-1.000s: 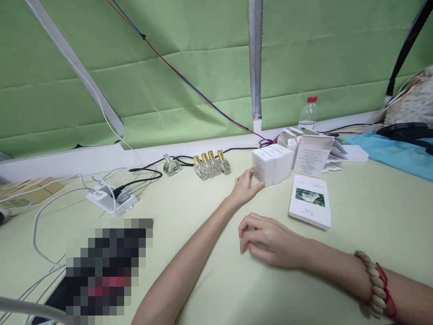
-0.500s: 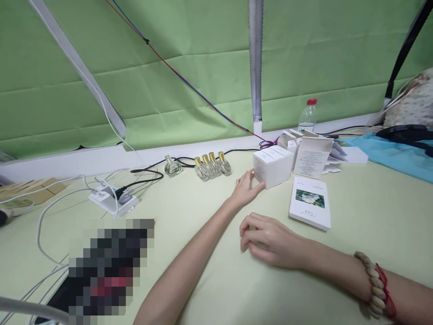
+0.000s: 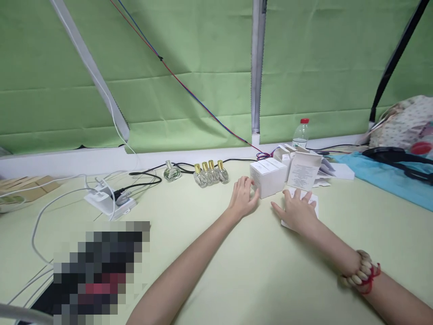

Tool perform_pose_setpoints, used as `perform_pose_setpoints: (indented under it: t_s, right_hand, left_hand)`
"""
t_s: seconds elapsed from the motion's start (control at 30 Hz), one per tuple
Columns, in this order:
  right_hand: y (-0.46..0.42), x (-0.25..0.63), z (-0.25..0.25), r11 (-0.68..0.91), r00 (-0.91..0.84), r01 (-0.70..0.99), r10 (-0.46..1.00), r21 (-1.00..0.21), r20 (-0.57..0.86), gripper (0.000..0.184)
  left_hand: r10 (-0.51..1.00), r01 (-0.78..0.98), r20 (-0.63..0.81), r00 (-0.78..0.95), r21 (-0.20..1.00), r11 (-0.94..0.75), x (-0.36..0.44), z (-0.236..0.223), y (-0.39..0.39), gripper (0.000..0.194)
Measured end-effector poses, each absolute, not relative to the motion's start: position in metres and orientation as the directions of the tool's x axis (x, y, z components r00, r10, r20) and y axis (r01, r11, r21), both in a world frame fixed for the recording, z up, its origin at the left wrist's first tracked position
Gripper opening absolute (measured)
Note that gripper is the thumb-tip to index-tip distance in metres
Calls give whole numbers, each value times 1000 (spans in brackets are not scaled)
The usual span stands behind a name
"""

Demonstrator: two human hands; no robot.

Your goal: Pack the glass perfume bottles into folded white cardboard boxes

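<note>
My left hand (image 3: 242, 197) rests on the table with fingers and thumb apart, beside the left side of a row of white cartons (image 3: 269, 183). Its thumb is at the row's near corner; I cannot tell whether it presses on it. My right hand (image 3: 299, 211) is spread over a flat white box (image 3: 287, 224), covering most of its top. Behind that box, an opened white carton (image 3: 303, 170) with small print stands upright. Left of the cartons, several glass bottles with gold necks (image 3: 211, 174) stand close together. A clear bottle (image 3: 172, 172) with a silver neck sits farther left.
Loose white cartons (image 3: 326, 167) and a red-capped water bottle (image 3: 300, 134) stand at the back. A power strip (image 3: 111, 203) with cables lies left, near a blurred dark object (image 3: 94, 266). Blue cloth (image 3: 389, 178) carries a black item at right.
My right hand has moved away from me and to the right, its curled fingers spreading over the flat white box. My left hand stays beside the carton row. The view has tilted up slightly.
</note>
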State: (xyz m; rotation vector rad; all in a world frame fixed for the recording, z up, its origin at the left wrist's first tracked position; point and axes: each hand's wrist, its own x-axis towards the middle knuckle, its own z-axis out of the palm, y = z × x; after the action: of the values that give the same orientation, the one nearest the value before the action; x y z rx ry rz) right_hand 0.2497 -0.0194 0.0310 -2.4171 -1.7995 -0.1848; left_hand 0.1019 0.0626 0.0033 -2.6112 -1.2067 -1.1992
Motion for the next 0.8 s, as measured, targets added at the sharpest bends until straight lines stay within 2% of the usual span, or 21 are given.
perform_pose_setpoints:
  t_s: [0.07,0.17,0.23,0.3,0.4,0.53,0.67,0.73,0.8]
  right_hand:
    - [-24,246,36,-269,269,963,953,-17,137,55]
    - [-33,241,49,-132,144,988,978,-84,153,56]
    - [-36,240,57,-49,91,982,970,-184,224,53]
    - [-36,241,62,23,73,941,961,-338,267,47]
    - [-29,245,60,153,-10,836,964,-527,264,42]
    - [-20,245,45,352,-174,795,913,-495,370,33]
    - [-29,232,36,592,-439,544,804,-594,400,20]
    - [-44,222,37,662,-569,391,720,-639,397,25]
    - [-61,212,39,696,-725,241,592,-676,351,45]
  left_hand:
    - [584,653,689,429,211,-727,101,4,61,10]
    - [475,601,725,499,105,-793,99,5,59,9]
    - [402,537,733,549,58,-841,98,6,58,10]
    - [375,481,736,564,76,-874,96,7,56,13]
    - [427,445,742,516,194,-874,93,7,54,17]
    - [549,436,725,415,371,-820,90,7,51,21]
    - [677,419,690,256,552,-721,87,9,51,25]
    - [727,380,666,168,637,-671,85,9,51,25]
    - [777,318,622,96,720,-616,81,10,51,24]
